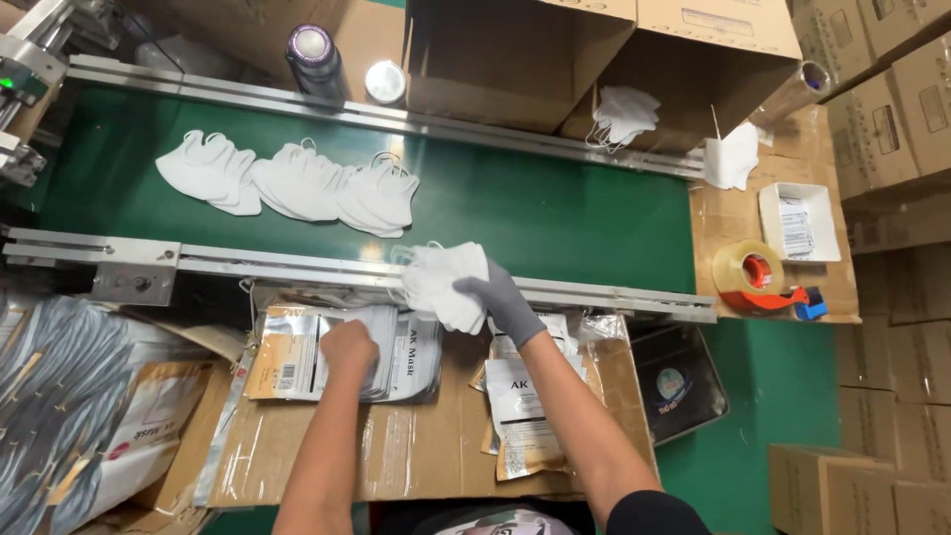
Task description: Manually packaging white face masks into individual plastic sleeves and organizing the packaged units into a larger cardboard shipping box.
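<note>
The gloved right hand [500, 295] grips a stack of white masks [446, 282] at the green conveyor belt's [555, 213] near rail. Just below that rail, the bare left hand [349, 347] is curled closed atop a pile of silver pouches [297, 362].

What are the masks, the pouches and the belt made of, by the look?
Masks in the gloved right hand: soft white nonwoven fabric, seemingly; matte, folding limply.
Pouches under the bare left hand: foil-laminate or plastic film; silvery, glossy, crinkled.
Belt: smooth green rubber or PVC, probably; slight sheen.

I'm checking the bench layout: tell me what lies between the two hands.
Head view: between left hand and gloved right hand lies a stack of silver pouches.
</note>
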